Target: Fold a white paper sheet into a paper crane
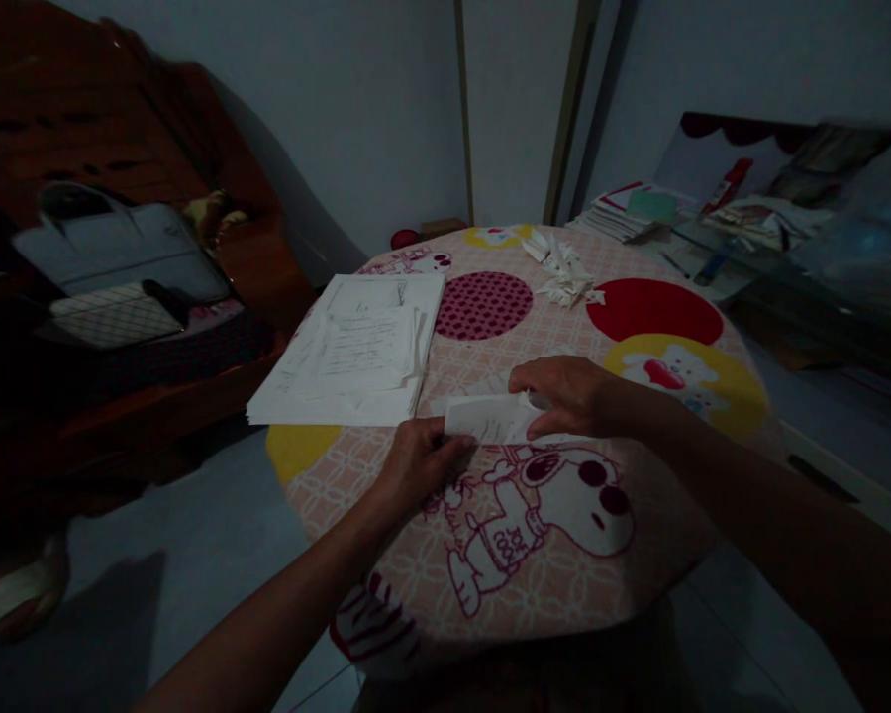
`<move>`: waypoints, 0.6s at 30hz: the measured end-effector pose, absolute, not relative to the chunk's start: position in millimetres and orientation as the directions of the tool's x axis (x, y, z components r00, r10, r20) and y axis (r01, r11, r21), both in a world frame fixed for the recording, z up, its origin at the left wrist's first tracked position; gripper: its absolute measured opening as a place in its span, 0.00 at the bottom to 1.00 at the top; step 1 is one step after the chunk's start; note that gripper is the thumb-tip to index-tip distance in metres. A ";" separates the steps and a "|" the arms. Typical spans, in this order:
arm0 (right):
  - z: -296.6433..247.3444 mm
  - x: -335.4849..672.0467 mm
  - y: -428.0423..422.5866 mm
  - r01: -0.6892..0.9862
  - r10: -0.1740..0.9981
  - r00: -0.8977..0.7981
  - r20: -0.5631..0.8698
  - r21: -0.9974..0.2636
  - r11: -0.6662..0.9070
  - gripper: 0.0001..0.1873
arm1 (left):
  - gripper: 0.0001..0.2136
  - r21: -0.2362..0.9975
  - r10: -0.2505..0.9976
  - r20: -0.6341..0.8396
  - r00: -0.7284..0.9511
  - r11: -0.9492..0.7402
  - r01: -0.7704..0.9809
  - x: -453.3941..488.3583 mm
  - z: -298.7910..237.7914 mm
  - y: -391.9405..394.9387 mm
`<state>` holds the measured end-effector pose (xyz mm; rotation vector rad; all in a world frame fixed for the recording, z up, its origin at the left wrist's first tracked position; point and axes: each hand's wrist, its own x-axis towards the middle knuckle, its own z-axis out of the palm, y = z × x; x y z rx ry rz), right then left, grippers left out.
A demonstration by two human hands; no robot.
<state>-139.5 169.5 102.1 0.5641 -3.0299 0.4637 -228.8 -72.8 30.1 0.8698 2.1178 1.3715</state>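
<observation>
Left hand (pixel 418 461) pinching, right hand (pixel 570 396) arched

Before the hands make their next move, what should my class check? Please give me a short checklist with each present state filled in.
1. Left hand grips the white paper: ok, thumb over its near edge.
2. Right hand is at the paper's other end: ok; whether it grips firmly, cannot tell.
3. Paper scraps are apart from both hands: ok, they lie farther back on the table.
4. Paper stack is clear of the left hand: cannot tell, its near corner looks very close.
5. Light is bright enough for detail: not ok, the picture is dim.
</observation>
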 end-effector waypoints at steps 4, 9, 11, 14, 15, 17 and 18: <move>106.6 -133.8 164.7 -0.319 -0.322 -0.946 0.046 -0.326 0.890 0.09 | 0.12 0.958 0.722 -0.080 -0.687 0.245 0.147 -228.6 27.2 -73.2; 105.7 -130.3 161.6 -0.306 -0.269 -0.952 0.147 -0.431 0.849 0.14 | 0.13 0.974 0.711 -0.101 -0.695 0.215 0.079 -230.0 26.0 -74.3; 106.3 -129.9 161.7 -0.312 -0.255 -0.950 0.182 -0.479 0.821 0.16 | 0.13 0.982 0.715 -0.106 -0.691 0.187 0.042 -229.2 26.9 -74.9; 109.7 -130.1 161.7 -0.327 -0.269 -0.945 0.186 -0.520 0.789 0.10 | 0.14 0.985 0.724 -0.117 -0.680 0.174 0.016 -226.0 28.1 -76.3; 111.3 -130.2 161.5 -0.326 -0.269 -0.945 0.183 -0.527 0.785 0.08 | 0.14 0.985 0.726 -0.119 -0.678 0.175 0.014 -224.5 28.6 -76.8; 114.4 -130.2 160.9 -0.304 -0.256 -0.953 0.165 -0.538 0.786 0.06 | 0.15 0.982 0.733 -0.114 -0.671 0.186 0.036 -221.5 30.7 -77.7; 115.8 -129.9 160.4 -0.286 -0.243 -0.958 0.152 -0.545 0.788 0.05 | 0.14 0.978 0.734 -0.103 -0.671 0.197 0.065 -220.1 32.6 -78.0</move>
